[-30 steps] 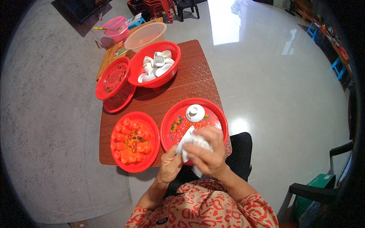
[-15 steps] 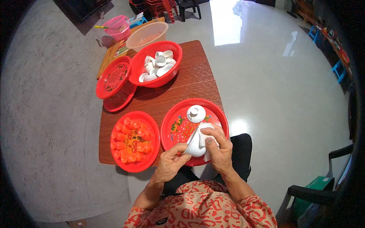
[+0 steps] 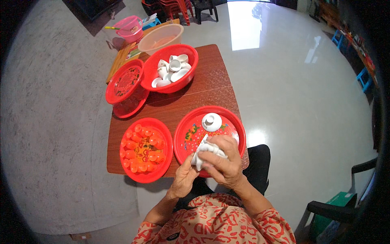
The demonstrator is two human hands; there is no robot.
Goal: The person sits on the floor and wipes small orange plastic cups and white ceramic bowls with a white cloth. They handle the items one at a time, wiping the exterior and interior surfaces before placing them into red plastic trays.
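The right hand (image 3: 228, 162) was curled over a crumpled white cloth (image 3: 212, 151), its fingers bent round it and slightly blurred. The left hand (image 3: 183, 179) pinched the lower left edge of a white cup (image 3: 204, 141), which was mostly hidden beneath the cloth and tilted above the near part of a round red tray (image 3: 177, 136). Inside that tray, toward its far rim, lay a white lid (image 3: 211, 122) with its knob upward; a pale thing at the tray's right side was too covered by the hand to identify. Just left of the tray stood a red plate (image 3: 169, 148) bearing small orange cups (image 3: 131, 144). Beyond the tray, farther to its left, a deep red basin (image 3: 178, 86) held a heap of white crockery (image 3: 175, 65). Farther left of the tray, beside that basin, was a tilted red dish (image 3: 126, 81). A translucent pale basin (image 3: 156, 42) stood farther still beyond the tray. The brown table (image 3: 213, 77) supported the tray and spread out beyond it.
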